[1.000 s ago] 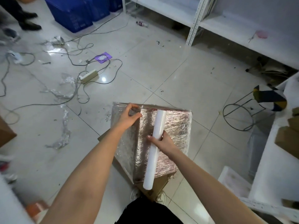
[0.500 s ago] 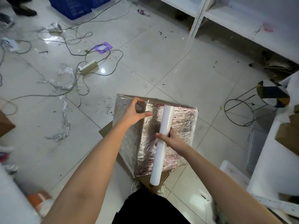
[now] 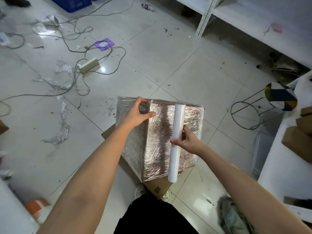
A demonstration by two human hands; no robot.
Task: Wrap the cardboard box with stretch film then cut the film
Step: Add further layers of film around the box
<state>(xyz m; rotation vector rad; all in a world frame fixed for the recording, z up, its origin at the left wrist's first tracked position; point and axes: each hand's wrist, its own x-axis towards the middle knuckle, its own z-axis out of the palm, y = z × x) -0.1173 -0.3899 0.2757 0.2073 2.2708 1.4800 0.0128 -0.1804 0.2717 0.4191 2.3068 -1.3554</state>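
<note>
Two hands work over one cardboard box (image 3: 158, 137) on the tiled floor (image 3: 168, 61); film scraps (image 3: 62, 120) and cables (image 3: 81, 78) litter the tiles to its left; the left hand (image 3: 137, 113) pinches film at the box's far-left top edge; the right hand (image 3: 190, 141) grips the white stretch film roll (image 3: 176, 141) lying across the wrapped top — bare tiles beyond, a wire stool (image 3: 263, 105) well apart at right.

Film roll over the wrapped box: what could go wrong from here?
The right hand grips the film roll only near its middle, so it could tip. The left hand pinches film at the cardboard box's far edge; losing that pinch might slacken the wrap. Cables nearby could trip.
</note>
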